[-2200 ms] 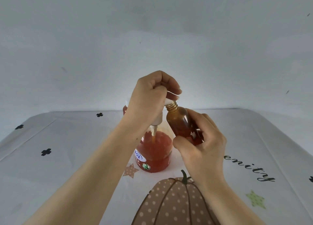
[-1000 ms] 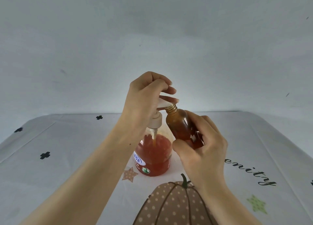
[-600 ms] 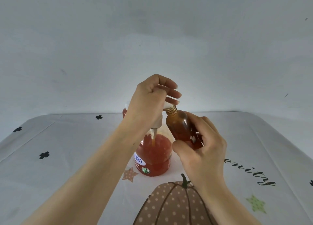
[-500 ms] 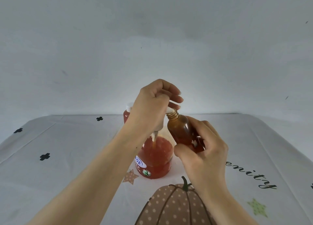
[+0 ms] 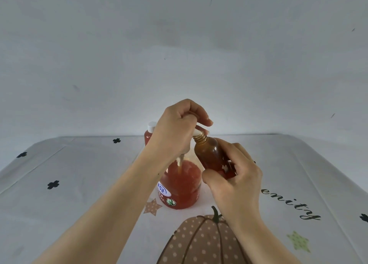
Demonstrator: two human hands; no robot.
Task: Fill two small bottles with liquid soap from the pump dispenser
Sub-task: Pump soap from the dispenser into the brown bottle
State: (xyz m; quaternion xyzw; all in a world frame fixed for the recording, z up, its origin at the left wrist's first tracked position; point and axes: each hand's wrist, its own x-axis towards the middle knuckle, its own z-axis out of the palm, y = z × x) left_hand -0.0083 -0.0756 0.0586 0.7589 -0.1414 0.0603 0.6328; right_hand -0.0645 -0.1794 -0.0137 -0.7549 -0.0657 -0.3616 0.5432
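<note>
Left hand [image 5: 175, 130] lower on pump [image 5: 196, 132], bottle [image 5: 211, 156] beside

**Pump head** [image 5: 197, 132]: mostly covered by left hand [image 5: 175, 132]; only spout tip shows, at neck of held bottle [image 5: 209, 154]. Soap flow there too small to tell.
**Held bottle:** base hidden in right hand [image 5: 237, 182].
**Second bottle** [image 5: 149, 134]: behind left wrist; only white cap & strip of red body visible.
**Dispenser** [image 5: 183, 186] label [image 5: 163, 188]: turned partly away, text unreadable.
**Pumpkin print** [image 5: 199, 242] & both forearms: cut off at btm edge.
**Cloth lettering** [image 5: 288, 204]: first letters hidden behind right hand.
</note>
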